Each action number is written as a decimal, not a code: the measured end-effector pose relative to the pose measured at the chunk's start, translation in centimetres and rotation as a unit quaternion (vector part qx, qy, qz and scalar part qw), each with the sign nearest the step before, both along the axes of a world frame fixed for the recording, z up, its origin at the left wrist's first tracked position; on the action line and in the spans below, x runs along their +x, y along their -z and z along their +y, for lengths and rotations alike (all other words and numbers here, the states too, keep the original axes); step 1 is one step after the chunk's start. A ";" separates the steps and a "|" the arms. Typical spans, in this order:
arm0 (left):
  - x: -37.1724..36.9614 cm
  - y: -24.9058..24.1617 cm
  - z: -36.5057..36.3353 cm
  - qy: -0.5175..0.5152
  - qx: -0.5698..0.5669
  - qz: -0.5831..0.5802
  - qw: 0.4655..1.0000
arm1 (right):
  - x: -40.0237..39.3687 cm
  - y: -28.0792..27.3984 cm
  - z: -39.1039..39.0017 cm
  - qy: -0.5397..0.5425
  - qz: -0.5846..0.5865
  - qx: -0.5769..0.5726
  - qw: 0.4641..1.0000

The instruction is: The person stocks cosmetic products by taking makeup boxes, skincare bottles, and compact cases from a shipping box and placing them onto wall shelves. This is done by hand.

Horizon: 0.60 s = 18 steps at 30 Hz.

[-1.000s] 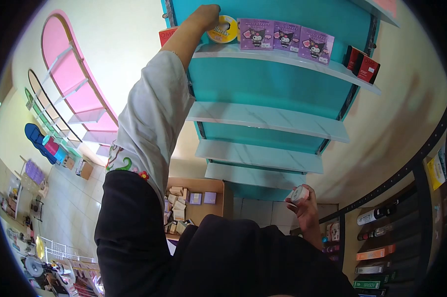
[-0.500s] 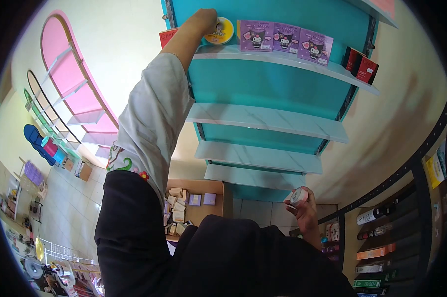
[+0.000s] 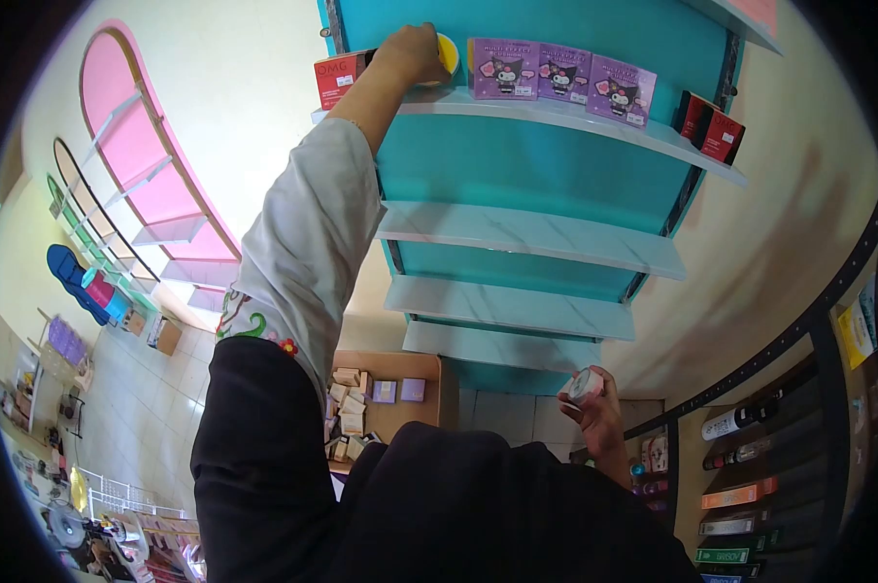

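Up on the top white shelf, my left hand is closed around a yellow round container. The hand covers most of it, and the fingertips are hidden. Just right of it stand several purple boxes with a cartoon character, the nearest a purple box. A red OMG box is left of my wrist. Low on the right, my right hand grips a small round jar with a pinkish side and a pale top, held in front of my body.
The top shelf is fixed to a turquoise panel, with more white shelves below. Dark red boxes stand at its right end. A cardboard box on the floor holds small boxes. A black product rack stands close on my right.
My left hand has shifted slightly right and down across the yellow container, covering more of its face. More of the red OMG box now shows. My right hand stays put with the jar.
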State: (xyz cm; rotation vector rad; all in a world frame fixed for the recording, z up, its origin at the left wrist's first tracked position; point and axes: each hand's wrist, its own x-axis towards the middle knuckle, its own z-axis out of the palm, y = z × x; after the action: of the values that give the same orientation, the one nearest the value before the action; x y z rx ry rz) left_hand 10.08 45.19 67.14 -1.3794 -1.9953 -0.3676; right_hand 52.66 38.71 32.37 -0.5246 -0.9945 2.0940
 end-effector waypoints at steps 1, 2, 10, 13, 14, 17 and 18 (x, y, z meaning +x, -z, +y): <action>0.2 0.2 0.0 -0.007 0.009 -0.002 1.000 | 0.0 0.0 0.0 0.001 -0.002 -0.001 1.000; 0.4 0.3 0.0 -0.014 0.018 -0.003 1.000 | 0.1 0.1 -0.1 0.002 -0.003 -0.002 1.000; 0.2 1.0 0.0 0.004 0.036 0.015 0.999 | 0.3 0.3 -0.3 0.003 0.009 -0.006 1.000; 0.2 1.0 0.0 0.005 0.039 0.017 0.999 | 0.3 0.5 -0.3 0.004 0.003 -0.004 1.000; 0.2 1.0 0.0 0.005 0.040 0.018 0.999 | 0.2 0.5 -0.2 0.004 0.002 -0.005 1.000; 0.1 0.8 0.0 0.008 0.035 0.021 0.999 | 0.2 0.4 -0.3 0.001 0.002 -0.007 1.000; 0.1 0.8 0.0 0.006 0.035 0.024 0.999 | 0.3 0.4 -0.3 0.000 0.002 -0.008 1.000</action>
State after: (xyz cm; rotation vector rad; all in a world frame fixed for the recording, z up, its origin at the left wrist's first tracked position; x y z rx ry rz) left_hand 10.16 45.22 66.37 -1.3445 -1.9176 -0.4021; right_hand 52.91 38.43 31.97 -0.5291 -0.9755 2.1035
